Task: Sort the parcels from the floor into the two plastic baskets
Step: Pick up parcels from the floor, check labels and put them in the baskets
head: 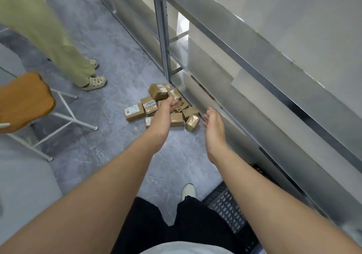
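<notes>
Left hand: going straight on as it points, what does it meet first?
Probably the parcel pile: the open left hand points at it, fingertips over a tape-wrapped parcel near the shelf post. Depth is unclear; it may be hovering above rather than touching.

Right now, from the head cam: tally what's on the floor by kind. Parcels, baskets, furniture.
Cardboard parcels: 9 showing; the left hand covers part of the pile, so there may be more.
Dark plastic basket: 1 in view.
Wooden-seat stool: 1.
Total: 11 counted.
</notes>
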`<state>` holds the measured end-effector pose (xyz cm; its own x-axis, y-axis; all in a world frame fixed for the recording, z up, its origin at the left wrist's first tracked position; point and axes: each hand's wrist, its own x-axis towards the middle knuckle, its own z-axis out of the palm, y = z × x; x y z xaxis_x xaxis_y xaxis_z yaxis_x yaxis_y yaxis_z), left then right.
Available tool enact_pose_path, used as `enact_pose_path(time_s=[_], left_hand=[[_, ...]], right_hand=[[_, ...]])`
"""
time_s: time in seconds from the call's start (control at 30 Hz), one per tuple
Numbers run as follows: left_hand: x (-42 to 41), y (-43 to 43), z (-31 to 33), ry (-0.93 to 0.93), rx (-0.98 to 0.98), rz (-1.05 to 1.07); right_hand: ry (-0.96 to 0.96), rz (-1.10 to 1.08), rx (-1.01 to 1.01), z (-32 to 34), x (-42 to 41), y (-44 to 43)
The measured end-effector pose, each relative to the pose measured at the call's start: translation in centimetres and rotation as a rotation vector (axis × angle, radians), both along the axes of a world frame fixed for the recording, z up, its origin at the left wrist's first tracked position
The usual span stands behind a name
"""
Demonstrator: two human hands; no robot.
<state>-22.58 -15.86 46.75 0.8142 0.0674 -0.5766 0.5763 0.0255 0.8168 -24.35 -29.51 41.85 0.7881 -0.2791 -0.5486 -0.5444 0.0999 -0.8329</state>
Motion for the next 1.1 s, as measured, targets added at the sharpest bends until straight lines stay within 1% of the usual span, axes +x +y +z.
enact_pose_path(time_s=[0.17,0.3,0.37,0.47,0.57,0.7,0.8,0.93,1.03,1.1], left_hand=[[6.6,0.9,-3.3,0.120,0.049,-0.083],[12.4,1.4,-6.6,0.133,0.060,-0.188],[16.0,1.6,-8.7,0.117,0.036,-0.260],[21.2,2.4,-11.9,0.138,-0.016,-0.325],[24.9,3.4,-16.0,0.171,-0.007,-0.364],[28.1,3.6,-21.2,0.250,-0.011,-0.366],[30.0,2.7,-26.6,0.297,-0.026,-0.342],[31.9,1.2,-36.7,0.373,-0.011,-0.315],[32.9,0.1,-44.8,0.385,0.019,-0.279],[33.4,-0.5,-49.4,0.386,0.035,-0.303]], right_hand=[[0.072,-0.054,0.001,-2.8,5.9,0.5],[0.143,-0.141,0.011,-5.3,10.2,2.1],[0.165,-0.198,0.007,-7.1,12.9,3.3],[0.215,-0.294,-0.008,-10.3,16.6,5.1],[0.270,-0.358,0.012,-13.2,19.4,6.4],[0.323,-0.369,0.018,-18.1,21.9,6.4],[0.359,-0.364,0.042,-23.2,23.8,5.5],[0.413,-0.391,0.086,-33.2,25.4,4.1],[0.455,-0.400,0.087,-41.2,25.8,3.2],[0.480,-0.386,0.103,-46.0,25.7,2.7]])
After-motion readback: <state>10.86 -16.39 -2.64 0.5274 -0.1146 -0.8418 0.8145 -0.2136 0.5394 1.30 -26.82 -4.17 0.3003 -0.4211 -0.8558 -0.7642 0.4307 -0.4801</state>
